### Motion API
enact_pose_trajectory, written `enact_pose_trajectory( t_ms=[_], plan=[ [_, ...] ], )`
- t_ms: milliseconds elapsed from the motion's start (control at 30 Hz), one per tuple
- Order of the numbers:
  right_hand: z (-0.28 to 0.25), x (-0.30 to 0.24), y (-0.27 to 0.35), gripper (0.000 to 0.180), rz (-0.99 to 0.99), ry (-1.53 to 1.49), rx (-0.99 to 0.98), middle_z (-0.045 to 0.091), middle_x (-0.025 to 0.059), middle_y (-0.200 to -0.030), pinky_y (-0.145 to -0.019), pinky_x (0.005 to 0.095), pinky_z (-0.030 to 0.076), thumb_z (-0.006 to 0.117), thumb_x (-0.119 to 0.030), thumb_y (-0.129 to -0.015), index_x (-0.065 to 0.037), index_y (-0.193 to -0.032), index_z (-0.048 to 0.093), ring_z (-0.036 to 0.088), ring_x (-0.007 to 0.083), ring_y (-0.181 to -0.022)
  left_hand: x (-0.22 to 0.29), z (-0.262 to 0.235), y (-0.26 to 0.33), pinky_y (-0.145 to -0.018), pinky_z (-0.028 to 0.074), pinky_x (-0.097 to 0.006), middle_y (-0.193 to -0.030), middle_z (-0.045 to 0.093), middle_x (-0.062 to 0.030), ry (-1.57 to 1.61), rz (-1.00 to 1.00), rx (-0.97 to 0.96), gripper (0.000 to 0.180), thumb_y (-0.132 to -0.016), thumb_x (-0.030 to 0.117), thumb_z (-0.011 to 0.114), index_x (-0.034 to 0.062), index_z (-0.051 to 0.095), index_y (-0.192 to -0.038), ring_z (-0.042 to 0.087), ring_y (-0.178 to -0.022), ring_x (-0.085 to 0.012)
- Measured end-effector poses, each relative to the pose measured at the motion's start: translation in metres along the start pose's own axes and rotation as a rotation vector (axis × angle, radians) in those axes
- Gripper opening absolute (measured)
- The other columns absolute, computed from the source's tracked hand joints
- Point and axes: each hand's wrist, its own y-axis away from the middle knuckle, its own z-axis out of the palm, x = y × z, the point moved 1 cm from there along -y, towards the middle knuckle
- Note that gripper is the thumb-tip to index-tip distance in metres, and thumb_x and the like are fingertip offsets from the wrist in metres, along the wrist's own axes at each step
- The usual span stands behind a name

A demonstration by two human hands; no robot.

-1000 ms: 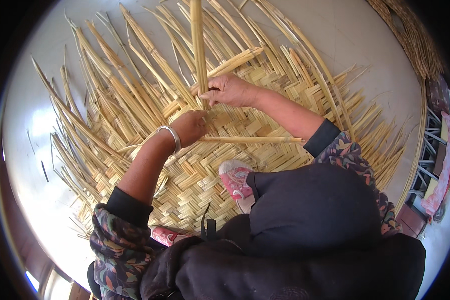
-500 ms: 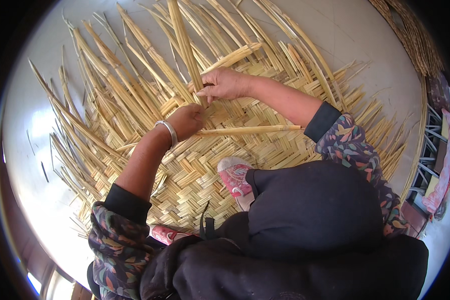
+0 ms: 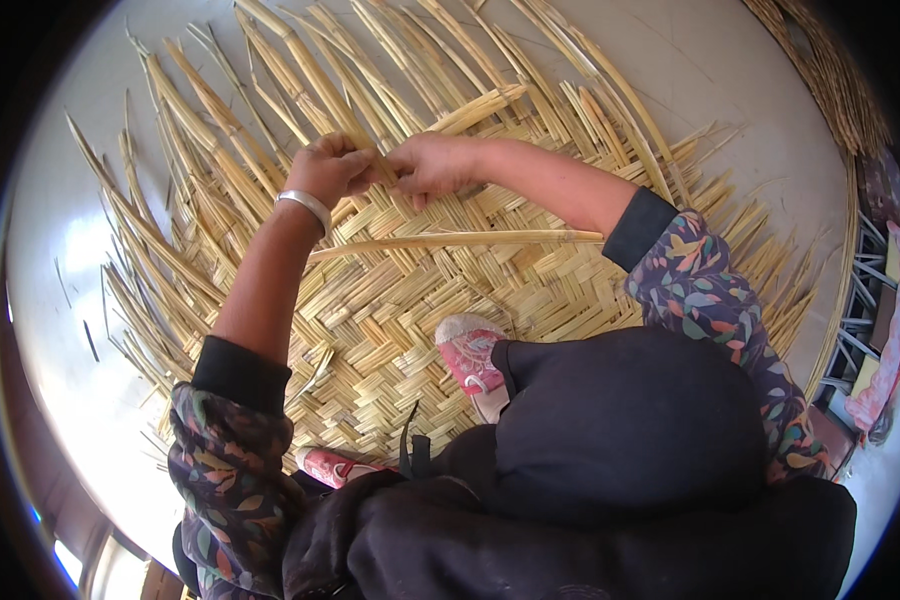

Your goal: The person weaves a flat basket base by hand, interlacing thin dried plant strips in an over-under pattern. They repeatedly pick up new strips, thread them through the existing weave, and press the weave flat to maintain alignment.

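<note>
Reed strips at the far edge of the woven mat on the floor sit pinched in both hands' fingers, so yanking too hard could easily crack one.

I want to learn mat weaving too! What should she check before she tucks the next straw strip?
1. Left hand grips a strip: ok.
2. Right hand pinches at the same spot: ok.
3. Loose strip lies flat across the woven mat: ok.
4. Free strip ends fan out untangled ahead: ok.
5. Pink shoe rests on the mat, holding it: ok.
6. Strip goes over or under correctly: cannot tell, fingers hide it.
</note>
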Motion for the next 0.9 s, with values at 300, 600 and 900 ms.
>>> enact_pose_trajectory(
  t_ms=[300,600,900],
  plan=[
    [-0.044,-0.006,0.035,0.027,-0.027,0.022,0.322,0.064,0.0078,-0.084,-0.067,0.0257,0.052,0.057,-0.024,-0.091,0.001,-0.101,0.058,0.064,0.0139,-0.078,-0.011,0.004,-0.013,-0.057,0.052,-0.023,-0.078,0.065,-0.0075,-0.03,-0.084,-0.003,0.016,-0.085,0.011,0.064,-0.0015,0.062,-0.094,0.064,-0.068,-0.0139],
    [-0.025,0.023,0.067,0.032,0.19,-0.6,0.583,0.063,0.0144,-0.093,-0.073,0.0288,0.054,0.053,-0.026,-0.093,0.004,-0.103,0.054,0.063,0.0177,-0.082,-0.005,-0.014,-0.009,-0.07,0.053,-0.026,-0.084,0.066,-0.0081,-0.251,-0.001,-0.252,0.014,-0.083,0.008,0.062,-0.0018,0.062,-0.093,0.066,-0.08,-0.0168],
    [-0.024,0.038,0.06,0.031,-0.148,-1.324,0.814,0.058,0.0087,-0.088,-0.074,0.0268,0.052,0.049,-0.033,-0.094,-0.003,-0.1,0.053,0.059,0.0178,-0.085,0.016,-0.004,-0.01,-0.062,0.056,-0.024,-0.098,0.065,-0.0115,0.15,-0.048,-0.107,0.029,-0.089,0.017,0.056,0.0021,0.057,-0.114,0.066,-0.08,-0.0164]
  ],
)
